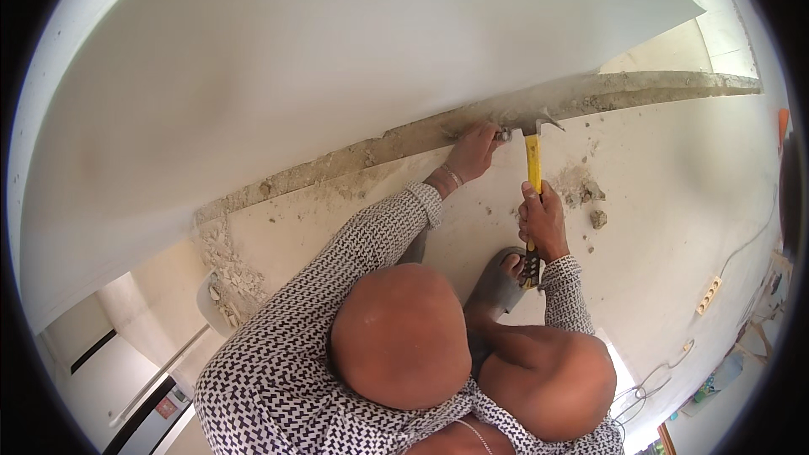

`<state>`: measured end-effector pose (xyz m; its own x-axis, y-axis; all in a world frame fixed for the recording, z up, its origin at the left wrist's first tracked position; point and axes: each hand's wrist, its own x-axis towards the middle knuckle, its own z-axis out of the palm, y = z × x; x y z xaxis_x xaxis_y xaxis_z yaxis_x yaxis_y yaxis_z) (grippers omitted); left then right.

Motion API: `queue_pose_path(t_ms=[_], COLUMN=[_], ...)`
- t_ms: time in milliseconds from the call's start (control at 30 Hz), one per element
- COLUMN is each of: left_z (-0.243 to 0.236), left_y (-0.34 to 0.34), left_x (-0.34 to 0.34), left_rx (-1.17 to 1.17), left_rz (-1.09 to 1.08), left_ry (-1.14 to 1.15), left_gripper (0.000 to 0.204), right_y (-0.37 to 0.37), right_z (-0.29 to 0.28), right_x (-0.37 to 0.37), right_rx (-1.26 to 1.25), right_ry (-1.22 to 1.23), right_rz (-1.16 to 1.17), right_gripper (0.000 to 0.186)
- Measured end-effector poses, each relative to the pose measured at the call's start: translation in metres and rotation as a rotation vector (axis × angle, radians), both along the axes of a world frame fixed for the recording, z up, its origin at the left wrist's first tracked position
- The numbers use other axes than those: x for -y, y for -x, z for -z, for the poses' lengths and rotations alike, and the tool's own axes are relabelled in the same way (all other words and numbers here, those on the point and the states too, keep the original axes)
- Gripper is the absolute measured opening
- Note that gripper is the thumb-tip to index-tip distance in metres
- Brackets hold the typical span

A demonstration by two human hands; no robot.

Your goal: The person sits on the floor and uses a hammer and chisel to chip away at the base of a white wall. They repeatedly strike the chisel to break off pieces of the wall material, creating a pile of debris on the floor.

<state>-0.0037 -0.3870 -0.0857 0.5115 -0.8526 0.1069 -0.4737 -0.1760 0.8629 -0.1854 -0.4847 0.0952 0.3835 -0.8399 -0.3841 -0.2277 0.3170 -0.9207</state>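
My right hand (544,219) is wrapped round the yellow-and-black handle of a claw hammer (533,160). The hammer's head is beside my left hand, its claw pointing right. My left hand (474,152) is closed round a metal chisel (503,135), whose struck end shows close to the hammer head; most of its shaft is hidden by my fingers. Both hands are at a rough, broken groove (371,152) that runs between the white wall and the pale floor.
Rubble (223,265) and a metal dustpan-like edge lie at the left. Loose chunks (598,219) are scattered right of my hand. A sandalled foot (497,282) stands below the hammer. A power strip (709,295) with a cable lies at the far right.
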Motion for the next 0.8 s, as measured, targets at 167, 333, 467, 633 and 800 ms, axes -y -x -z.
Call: queue_pose_path(t_ms=[167, 333, 467, 633, 800], left_z=[0.001, -0.002, -0.014, -0.013, -0.01], left_y=[-0.004, -0.008, -0.011, -0.021, -0.02], left_x=[0.0, 0.006, 0.033, 0.021, 0.011], left_rx=[0.048, -0.012, -0.141, -0.1, -0.045], left_rz=[0.041, 0.037, 0.091, 0.08, 0.024], left_ry=[0.071, -0.014, -0.132, -0.166, -0.133], left_gripper=[0.024, 0.027, 0.03, 0.03, 0.029], right_y=[-0.003, -0.004, 0.039, -0.006, -0.006], right_z=[-0.036, -0.066, 0.034, -0.039, -0.001], right_x=[0.01, 0.01, 0.02, -0.011, -0.019], right_rx=[-0.072, 0.103, -0.298, -0.041, 0.173], right_ry=[-0.012, 0.098, 0.338, 0.0, -0.004], right_rz=[0.053, 0.227, -0.159, 0.079, 0.215], right_gripper=[0.022, 0.022, 0.029, 0.027, 0.023])
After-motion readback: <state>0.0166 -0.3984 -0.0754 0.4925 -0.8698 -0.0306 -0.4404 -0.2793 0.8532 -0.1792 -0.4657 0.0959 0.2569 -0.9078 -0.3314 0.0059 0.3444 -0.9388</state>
